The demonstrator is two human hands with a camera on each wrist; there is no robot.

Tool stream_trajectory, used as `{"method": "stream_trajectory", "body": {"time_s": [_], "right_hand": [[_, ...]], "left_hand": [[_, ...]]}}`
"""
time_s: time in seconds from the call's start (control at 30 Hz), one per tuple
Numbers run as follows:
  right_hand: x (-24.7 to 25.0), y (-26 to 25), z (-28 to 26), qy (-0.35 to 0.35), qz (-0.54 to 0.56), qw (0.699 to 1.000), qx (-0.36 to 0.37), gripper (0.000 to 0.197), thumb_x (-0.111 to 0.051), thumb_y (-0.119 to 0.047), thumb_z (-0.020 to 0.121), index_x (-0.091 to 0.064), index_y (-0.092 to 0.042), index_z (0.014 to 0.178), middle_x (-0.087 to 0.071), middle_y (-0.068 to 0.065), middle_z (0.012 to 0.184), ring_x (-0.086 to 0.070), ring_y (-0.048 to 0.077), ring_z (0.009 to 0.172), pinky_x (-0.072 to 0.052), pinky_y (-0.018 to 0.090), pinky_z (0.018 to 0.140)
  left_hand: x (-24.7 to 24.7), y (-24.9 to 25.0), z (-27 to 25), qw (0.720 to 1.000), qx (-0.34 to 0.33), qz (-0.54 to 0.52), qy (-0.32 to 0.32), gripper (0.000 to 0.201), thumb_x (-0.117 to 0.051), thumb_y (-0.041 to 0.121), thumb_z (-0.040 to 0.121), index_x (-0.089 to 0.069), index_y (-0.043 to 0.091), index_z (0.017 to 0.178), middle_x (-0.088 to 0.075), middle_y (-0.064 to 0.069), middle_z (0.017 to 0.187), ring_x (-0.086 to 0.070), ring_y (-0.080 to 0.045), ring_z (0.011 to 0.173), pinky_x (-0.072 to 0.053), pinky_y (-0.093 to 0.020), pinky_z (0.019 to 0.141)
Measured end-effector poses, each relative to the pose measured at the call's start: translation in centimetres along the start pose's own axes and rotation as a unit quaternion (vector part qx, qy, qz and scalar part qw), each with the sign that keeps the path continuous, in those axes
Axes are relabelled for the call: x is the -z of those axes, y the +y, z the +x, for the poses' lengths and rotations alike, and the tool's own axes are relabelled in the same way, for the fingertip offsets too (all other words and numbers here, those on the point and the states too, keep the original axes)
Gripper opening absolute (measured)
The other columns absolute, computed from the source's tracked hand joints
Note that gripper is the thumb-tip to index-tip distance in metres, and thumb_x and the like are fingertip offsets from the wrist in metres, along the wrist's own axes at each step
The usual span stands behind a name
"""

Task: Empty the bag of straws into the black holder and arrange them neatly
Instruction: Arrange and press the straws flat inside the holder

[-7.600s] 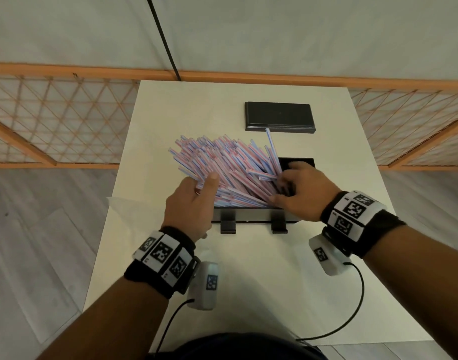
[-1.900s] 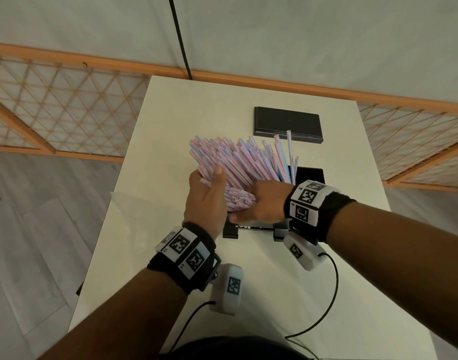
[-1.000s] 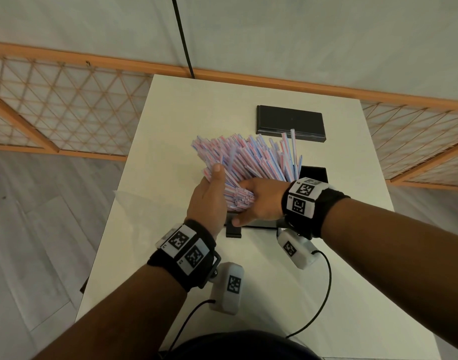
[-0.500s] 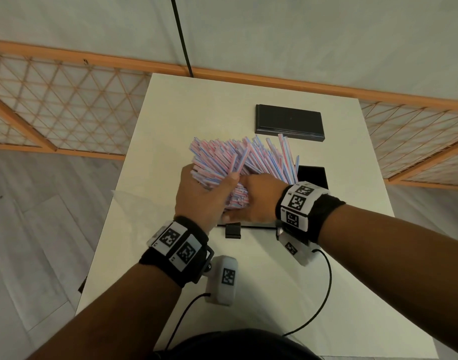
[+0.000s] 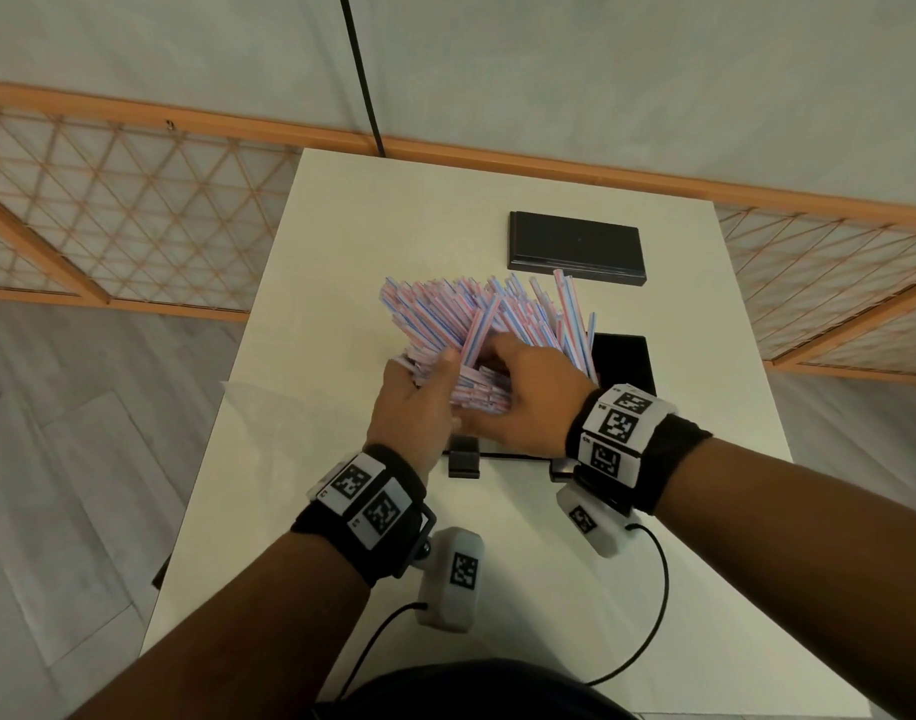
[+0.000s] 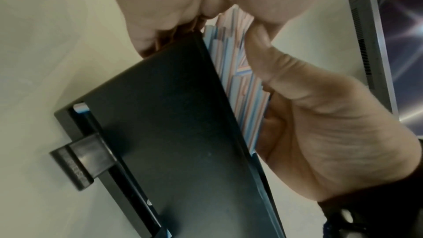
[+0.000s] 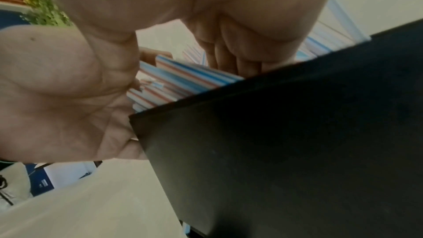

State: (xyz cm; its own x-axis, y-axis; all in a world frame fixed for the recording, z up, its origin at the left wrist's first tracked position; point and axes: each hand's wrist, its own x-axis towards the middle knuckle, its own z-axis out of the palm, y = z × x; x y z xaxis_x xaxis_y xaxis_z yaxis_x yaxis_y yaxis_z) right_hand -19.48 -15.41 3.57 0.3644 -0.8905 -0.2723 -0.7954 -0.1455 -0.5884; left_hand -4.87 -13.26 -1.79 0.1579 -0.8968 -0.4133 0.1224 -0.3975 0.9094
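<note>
A thick bunch of pink-and-blue striped straws (image 5: 476, 319) stands fanned out in the black holder (image 5: 623, 363) at mid-table, leaning left and away from me. My left hand (image 5: 425, 376) grips the bunch's left side, thumb up against the straws. My right hand (image 5: 502, 366) grips it from the right, fingers curled over the top. In the left wrist view the right hand's thumb lies along the straws (image 6: 240, 82) above the holder's front wall (image 6: 174, 133). The right wrist view shows my fingers (image 7: 228, 57) pressed into the straws (image 7: 183, 79) behind the holder (image 7: 297, 142).
A flat black lid (image 5: 575, 249) lies at the back of the white table (image 5: 341, 252). A clear empty bag (image 5: 248, 407) hangs over the table's left edge. Orange lattice fencing (image 5: 134, 226) stands behind and on both sides.
My left hand has moved from the bunch's near side to wrap its left side. Both hands have drawn the straws closer together. The holder has stayed put.
</note>
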Motion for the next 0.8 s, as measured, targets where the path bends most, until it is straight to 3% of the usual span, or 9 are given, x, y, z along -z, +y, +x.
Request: {"method": "stream_trajectory", "body": {"time_s": [0.1, 0.17, 0.27, 0.37, 0.53, 0.6, 0.67, 0.73, 0.8], "right_hand": [[0.0, 0.3, -0.7, 0.047, 0.05, 0.997, 0.022, 0.065, -0.078, -0.058, 0.067, -0.045, -0.022, 0.11, -0.063, -0.007, 0.103, -0.065, 0.014, 0.094, -0.055, 0.035, 0.084], [0.0, 0.3, -0.7, 0.051, 0.052, 0.996, 0.055, 0.058, -0.077, -0.056, 0.069, -0.047, -0.024, 0.106, -0.063, -0.006, 0.097, -0.065, 0.015, 0.087, -0.055, 0.039, 0.08], [0.0, -0.3, 0.0, 0.025, -0.008, 0.993, 0.114, 0.059, -0.071, -0.056, 0.077, -0.053, -0.026, 0.124, -0.062, -0.005, 0.105, -0.06, 0.013, 0.096, -0.052, 0.037, 0.086], [0.0, -0.8, 0.6, 0.017, -0.068, 0.991, 0.118, 0.069, -0.066, -0.059, 0.08, -0.05, -0.022, 0.135, -0.056, 0.0, 0.11, -0.055, 0.016, 0.101, -0.049, 0.035, 0.091], [1.1, -1.4, 0.3, 0.044, -0.056, 0.988, 0.135, 0.076, -0.071, -0.057, 0.078, -0.049, -0.016, 0.138, -0.049, -0.004, 0.107, -0.047, 0.008, 0.095, -0.044, 0.027, 0.088], [2.1, -2.0, -0.1, 0.051, -0.052, 0.988, 0.138, 0.082, -0.071, -0.056, 0.078, -0.045, -0.014, 0.143, -0.048, -0.004, 0.111, -0.049, 0.011, 0.1, -0.039, 0.022, 0.09], [3.6, -2.8, -0.7, 0.074, -0.05, 0.984, 0.156, 0.082, -0.07, -0.056, 0.079, -0.045, -0.014, 0.144, -0.052, -0.001, 0.121, -0.054, 0.014, 0.108, -0.04, 0.02, 0.091], [5.4, -3.7, -1.5, 0.107, -0.041, 0.978, 0.176, 0.078, -0.067, -0.057, 0.08, -0.047, -0.014, 0.142, -0.054, -0.001, 0.125, -0.059, 0.013, 0.106, -0.046, 0.022, 0.087], [7.3, -4.3, -2.6, 0.145, -0.034, 0.97, 0.193, 0.073, -0.065, -0.055, 0.08, -0.051, -0.015, 0.139, -0.057, -0.001, 0.122, -0.062, 0.013, 0.102, -0.053, 0.03, 0.084]], "left_hand": [[0.0, 0.6, 0.0, 0.999, 0.003, -0.04, 0.008, 0.075, -0.054, 0.073, 0.077, -0.062, 0.013, 0.121, -0.073, -0.011, 0.114, -0.071, -0.028, 0.105, -0.056, -0.054, 0.094], [-0.1, 1.2, -0.5, 0.998, 0.012, -0.065, 0.012, 0.073, -0.048, 0.069, 0.082, -0.059, 0.009, 0.122, -0.071, -0.013, 0.115, -0.07, -0.025, 0.105, -0.057, -0.046, 0.093], [-0.4, 1.1, -0.9, 0.995, 0.031, -0.098, -0.01, 0.065, -0.043, 0.063, 0.097, -0.057, 0.009, 0.13, -0.071, -0.013, 0.12, -0.072, -0.021, 0.105, -0.057, -0.032, 0.081], [-0.2, 1.5, -1.0, 0.992, 0.036, -0.121, -0.024, 0.07, -0.046, 0.066, 0.091, -0.056, 0.011, 0.134, -0.071, -0.011, 0.122, -0.072, -0.021, 0.109, -0.056, -0.035, 0.088], [0.3, 2.4, -0.9, 0.993, -0.002, -0.108, -0.051, 0.042, -0.034, 0.041, 0.11, -0.068, 0.018, 0.112, -0.076, -0.004, 0.105, -0.075, -0.008, 0.089, -0.059, -0.022, 0.074], [0.5, 2.8, -0.9, 0.994, -0.017, -0.098, -0.044, 0.045, -0.041, 0.052, 0.104, -0.071, 0.019, 0.112, -0.078, -0.003, 0.108, -0.074, -0.013, 0.099, -0.059, -0.032, 0.089], [0.6, 2.9, -1.1, 0.996, 0.0, -0.085, -0.033, 0.08, -0.051, 0.077, 0.081, -0.06, 0.016, 0.133, -0.07, -0.007, 0.128, -0.066, -0.021, 0.119, -0.049, -0.045, 0.106], [0.4, 2.6, -1.2, 0.997, 0.013, -0.078, -0.011, 0.111, -0.051, 0.09, 0.061, -0.048, 0.017, 0.145, -0.059, -0.005, 0.143, -0.055, -0.021, 0.132, -0.039, -0.045, 0.114], [0.1, 2.5, -1.6, 0.998, 0.01, -0.068, -0.004, 0.123, -0.051, 0.097, 0.052, -0.046, 0.017, 0.146, -0.056, -0.006, 0.146, -0.052, -0.022, 0.134, -0.038, -0.046, 0.116]]}}
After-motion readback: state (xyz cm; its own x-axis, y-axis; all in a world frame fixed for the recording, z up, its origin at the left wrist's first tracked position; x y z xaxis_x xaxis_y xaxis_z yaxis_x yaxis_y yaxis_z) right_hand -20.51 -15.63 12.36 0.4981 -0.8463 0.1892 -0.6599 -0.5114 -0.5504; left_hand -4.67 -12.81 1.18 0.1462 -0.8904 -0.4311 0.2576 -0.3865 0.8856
